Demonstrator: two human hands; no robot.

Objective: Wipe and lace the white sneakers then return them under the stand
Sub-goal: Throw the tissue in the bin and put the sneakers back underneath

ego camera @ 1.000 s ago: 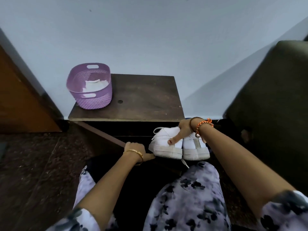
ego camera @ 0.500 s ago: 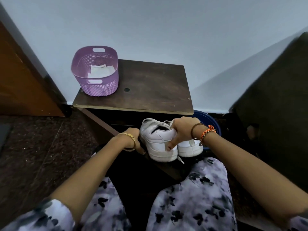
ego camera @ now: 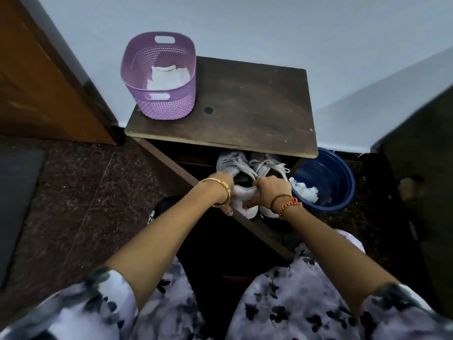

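Two white sneakers stand side by side, toes pointing under the front edge of the dark wooden stand point(ego camera: 257, 104). The left sneaker point(ego camera: 232, 165) and the right sneaker point(ego camera: 268, 165) both show laces over their tongues. My left hand point(ego camera: 226, 192) grips the heel side of the left sneaker. My right hand point(ego camera: 272, 191) is closed over the heel collars where the two shoes meet. My hands hide the heels.
A purple perforated basket point(ego camera: 164, 104) with white cloth inside stands on the stand's left end. A blue plastic tub point(ego camera: 335, 190) holding a crumpled white cloth point(ego camera: 305, 191) sits on the floor to the right. A wooden door point(ego camera: 36, 77) is left, dark furniture point(ego camera: 421, 148) right.
The sneakers have turned from heels facing me and lifted to toes pointing under the stand. My left hand moved from the stand's frame onto the left shoe. The view tilted downward.
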